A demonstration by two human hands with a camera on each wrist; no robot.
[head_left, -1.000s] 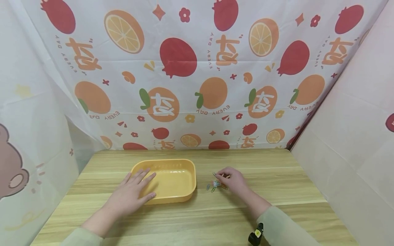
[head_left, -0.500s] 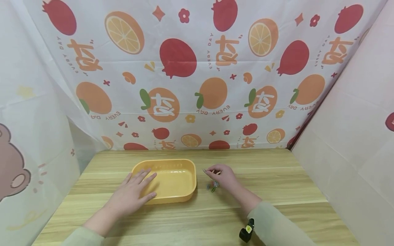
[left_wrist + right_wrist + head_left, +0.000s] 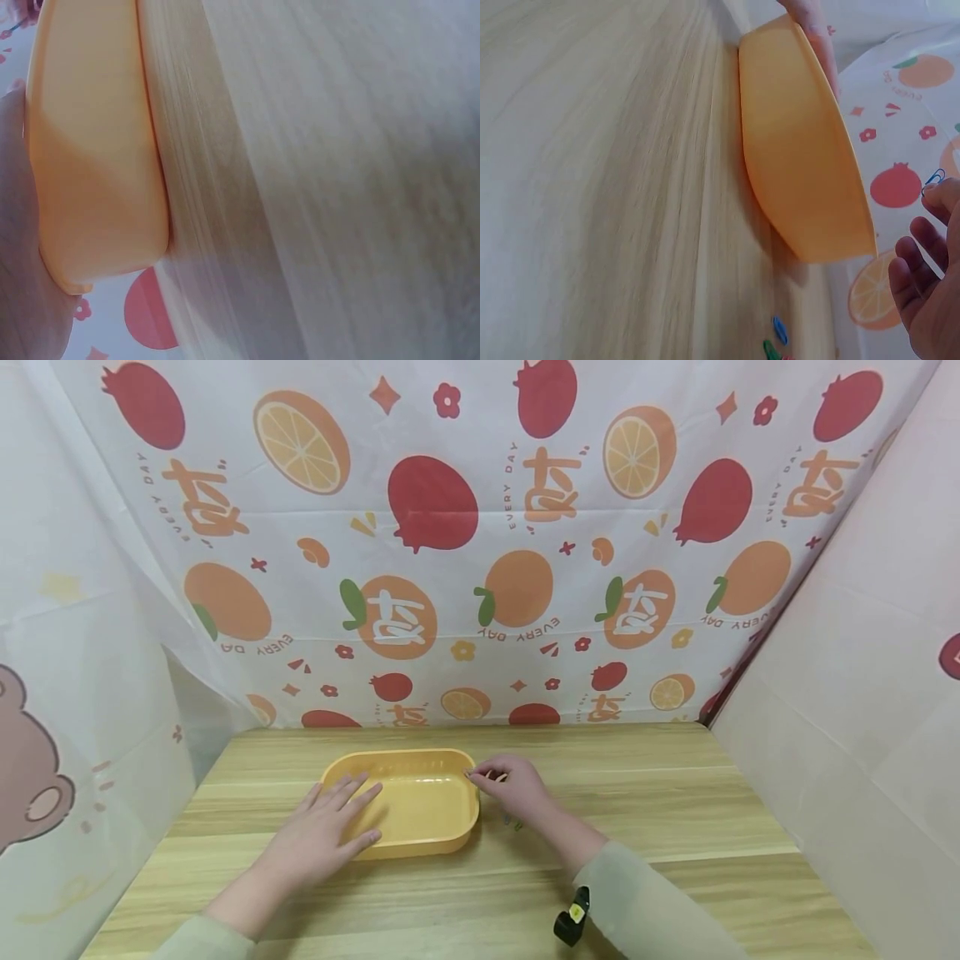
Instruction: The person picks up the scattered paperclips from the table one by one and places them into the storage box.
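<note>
A yellow plastic tray (image 3: 416,806) sits on the wooden table. My left hand (image 3: 322,827) lies over its left side, fingers spread and fairly straight across the rim. At the opposite end, my right hand (image 3: 513,785) pinches a blue paper clip (image 3: 934,178) between thumb and forefinger, up at rim height. The other fingers of that hand are loosely bent in the right wrist view. Below it, a green paper clip (image 3: 771,350) and another blue one lie on the table; in the head view the hand hides most of that small pile.
The wooden table (image 3: 637,810) extends to the right and in front of the tray. A fruit-print cloth (image 3: 480,577) hangs behind it, with white cloth walls on both sides. A black device (image 3: 573,917) hangs at the right sleeve.
My right hand has lifted a paper clip from the pile and carried it left to the tray's right rim. The left hand stays put on the tray.
</note>
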